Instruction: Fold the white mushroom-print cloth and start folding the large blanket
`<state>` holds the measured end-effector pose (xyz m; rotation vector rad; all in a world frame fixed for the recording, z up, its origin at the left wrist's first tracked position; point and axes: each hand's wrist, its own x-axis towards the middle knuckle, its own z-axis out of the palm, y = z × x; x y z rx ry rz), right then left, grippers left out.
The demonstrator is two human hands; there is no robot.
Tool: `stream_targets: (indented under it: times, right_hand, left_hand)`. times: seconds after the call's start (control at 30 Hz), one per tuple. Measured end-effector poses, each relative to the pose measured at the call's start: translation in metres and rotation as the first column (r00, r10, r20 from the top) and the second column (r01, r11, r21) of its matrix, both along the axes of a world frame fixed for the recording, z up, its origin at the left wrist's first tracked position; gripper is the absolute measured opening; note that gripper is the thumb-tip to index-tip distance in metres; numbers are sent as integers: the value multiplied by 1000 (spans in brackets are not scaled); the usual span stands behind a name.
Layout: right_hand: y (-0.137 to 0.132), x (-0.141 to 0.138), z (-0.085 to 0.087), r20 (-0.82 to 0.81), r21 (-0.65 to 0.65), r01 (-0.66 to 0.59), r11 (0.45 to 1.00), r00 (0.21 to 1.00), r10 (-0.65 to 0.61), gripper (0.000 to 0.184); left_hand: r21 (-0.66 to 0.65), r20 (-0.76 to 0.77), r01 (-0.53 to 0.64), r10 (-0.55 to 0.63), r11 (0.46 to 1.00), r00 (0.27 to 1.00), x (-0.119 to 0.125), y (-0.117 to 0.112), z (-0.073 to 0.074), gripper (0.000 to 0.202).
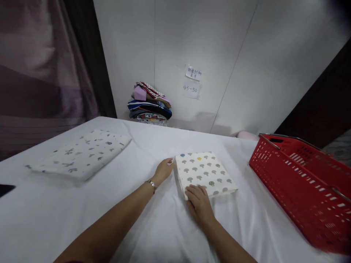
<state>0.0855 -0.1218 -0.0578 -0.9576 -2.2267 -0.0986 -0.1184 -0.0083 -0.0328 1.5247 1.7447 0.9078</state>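
A folded white cloth with small mushroom prints point(206, 174) lies on the white-covered table point(153, 219) in front of me. My left hand point(163, 170) touches its far left corner, fingers curled at the edge; a bracelet is on that wrist. My right hand point(199, 202) lies flat on the near left corner, fingers stretched out on the cloth.
A second folded white cloth with grey prints point(82, 155) lies at the left. A red plastic basket point(304, 186) stands at the right. A stack of coloured folded fabrics point(149, 104) sits against the back wall, below paper notes point(193, 73). A dark object point(5, 189) is at the left edge.
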Motion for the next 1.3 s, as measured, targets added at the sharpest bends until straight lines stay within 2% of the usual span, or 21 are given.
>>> stream_targets:
  times: [0.07, 0.2, 0.43, 0.73, 0.97, 1.13, 1.2, 1.3]
  right_hand:
    - [-1, 0, 0, 14, 1, 0, 1000, 1000, 0, 34]
    - [0, 1, -2, 31, 3, -9, 1000, 999, 8, 31]
    - [6, 2, 0, -25, -28, -78, 997, 997, 77, 28]
    - [6, 6, 8, -59, -61, -140, 988, 989, 136, 28]
    - [2, 3, 5, -51, -25, -109, 994, 993, 108, 29]
    - [2, 3, 1, -49, -6, -121, 993, 992, 120, 31]
    - [2, 3, 0, -52, -1, -115, 993, 992, 115, 30]
    - [1, 1, 2, -13, -29, -93, 995, 996, 93, 28]
  left_hand:
    - [-21, -36, -9, 8, 1000, 999, 4, 21, 1, 44]
    - [-73, -113, -7, -1, 997, 994, 14, 43, 1, 31]
    - [-147, -202, -113, 82, 983, 976, 18, 58, -4, 30]
    - [-166, -147, -78, 54, 983, 988, 12, 68, -12, 37]
    - [-97, -156, -38, 22, 995, 988, 12, 59, -7, 35]
    - [45, -239, -38, 47, 998, 970, 22, 35, 6, 48]
    - [139, -276, 24, 16, 990, 961, 34, 22, 10, 48]
    - [261, -411, 238, -116, 936, 904, 56, 4, 8, 49]
